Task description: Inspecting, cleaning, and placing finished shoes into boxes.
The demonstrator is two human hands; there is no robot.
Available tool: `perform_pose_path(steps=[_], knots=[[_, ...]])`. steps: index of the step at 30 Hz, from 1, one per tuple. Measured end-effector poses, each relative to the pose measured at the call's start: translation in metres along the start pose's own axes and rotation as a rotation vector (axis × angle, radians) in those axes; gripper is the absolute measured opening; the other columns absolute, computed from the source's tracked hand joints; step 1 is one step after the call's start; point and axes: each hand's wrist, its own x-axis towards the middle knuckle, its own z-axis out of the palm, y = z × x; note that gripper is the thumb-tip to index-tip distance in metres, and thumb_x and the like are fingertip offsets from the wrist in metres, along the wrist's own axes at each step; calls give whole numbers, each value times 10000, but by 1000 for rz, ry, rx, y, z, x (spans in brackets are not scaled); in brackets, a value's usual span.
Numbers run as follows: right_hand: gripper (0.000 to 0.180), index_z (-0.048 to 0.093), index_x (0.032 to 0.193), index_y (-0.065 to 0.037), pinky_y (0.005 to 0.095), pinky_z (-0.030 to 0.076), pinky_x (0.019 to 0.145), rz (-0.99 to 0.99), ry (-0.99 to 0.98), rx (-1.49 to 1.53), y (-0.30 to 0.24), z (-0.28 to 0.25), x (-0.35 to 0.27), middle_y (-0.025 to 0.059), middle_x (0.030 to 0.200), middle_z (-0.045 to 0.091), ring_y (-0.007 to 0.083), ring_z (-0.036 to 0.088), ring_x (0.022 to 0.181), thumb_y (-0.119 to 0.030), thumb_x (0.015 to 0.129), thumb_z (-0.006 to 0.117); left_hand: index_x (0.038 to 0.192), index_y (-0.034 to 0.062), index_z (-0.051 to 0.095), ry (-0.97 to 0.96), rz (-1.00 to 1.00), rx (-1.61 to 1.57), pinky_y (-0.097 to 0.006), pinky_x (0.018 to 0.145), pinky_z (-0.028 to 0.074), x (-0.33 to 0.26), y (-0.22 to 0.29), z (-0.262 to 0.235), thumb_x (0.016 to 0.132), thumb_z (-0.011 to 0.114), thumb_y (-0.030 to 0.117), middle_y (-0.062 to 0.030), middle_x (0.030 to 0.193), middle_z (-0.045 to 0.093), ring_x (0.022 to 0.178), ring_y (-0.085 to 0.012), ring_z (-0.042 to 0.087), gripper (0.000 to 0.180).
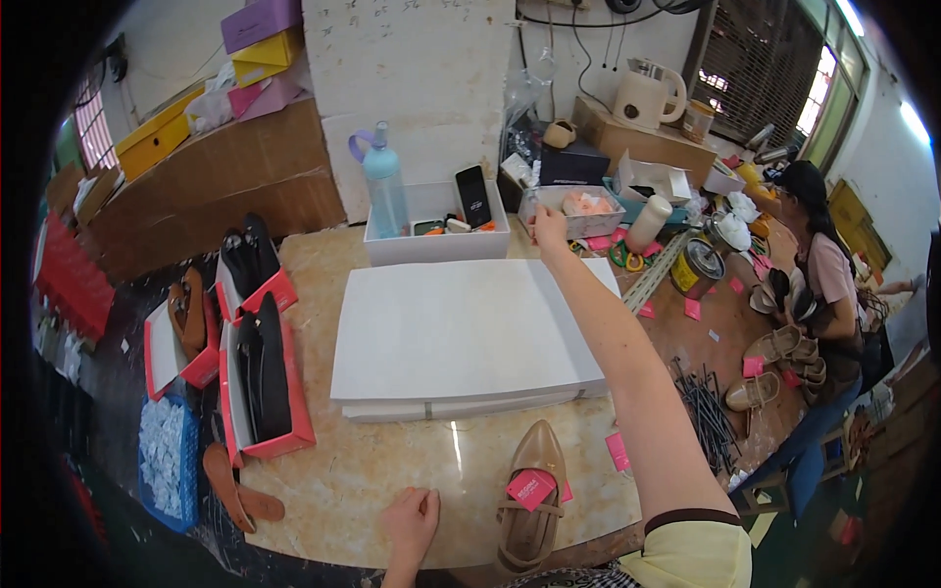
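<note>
My right hand (551,227) reaches far across the table to the left end of a small patterned box (600,221) with pink and white contents. Its fingers are bent together at the box's edge, and what they pinch, if anything, is hidden. My left hand (412,519) rests near the table's front edge, fingers curled in, with nothing showing in it. To its right lies a tan pointed strappy shoe (536,461) with a pink tag (530,489). A stack of white paper sheets (470,328) lies between the hands, partly under my right forearm.
A white bin (438,251) behind the paper holds a light-blue bottle (383,186) and a phone (472,197). Red shoe boxes (299,412) stand left, beside a blue basket (186,510). At right are a tin can (698,268), black ties (708,412) and a co-worker (833,265).
</note>
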Motion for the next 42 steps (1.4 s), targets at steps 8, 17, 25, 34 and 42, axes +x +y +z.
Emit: perform_pose_path(steps=[8, 17, 25, 34, 42], knots=[[773, 119, 1525, -174, 351, 532, 716, 81, -72, -47, 22, -77, 30, 108, 1310, 517, 204, 584, 962, -288, 921, 588, 686, 66, 615, -52, -26, 9, -360, 488, 410, -16, -1, -7, 807, 667, 174, -78, 607, 532, 534, -259, 552, 171], [261, 634, 1182, -12, 247, 499, 725, -190, -359, -41, -8, -202, -261, 46, 897, 684, 94, 616, 811, -112, 970, 520, 743, 27, 632, -140, -60, -175, -323, 528, 415, -7, -8, 6, 870, 606, 156, -110, 658, 567, 560, -218, 547, 184], [299, 647, 1160, -37, 328, 518, 753, -232, 250, -911, 30, -454, -351, 157, 1029, 690, 243, 679, 837, -74, 867, 601, 1309, -10, 546, -452, -48, -309, -257, 578, 419, -24, 100, 21, 871, 604, 120, -31, 688, 552, 617, -96, 487, 460], [288, 661, 993, -139, 437, 488, 752, -78, 241, -2065, 92, -574, -312, 93, 976, 655, 267, 579, 1012, -349, 800, 701, 1299, -20, 559, -280, -315, -730, -193, 600, 363, -25, 58, -4, 904, 587, 85, 65, 788, 540, 688, -24, 446, 410], [197, 505, 953, -3, 368, 451, 553, -243, -46, -938, -63, -401, -365, 134, 673, 602, 226, 592, 568, -170, 920, 604, 1278, -3, 581, -233, -398, -345, -264, 594, 428, -78, 5, -14, 881, 629, 163, -32, 724, 573, 639, -103, 496, 433]])
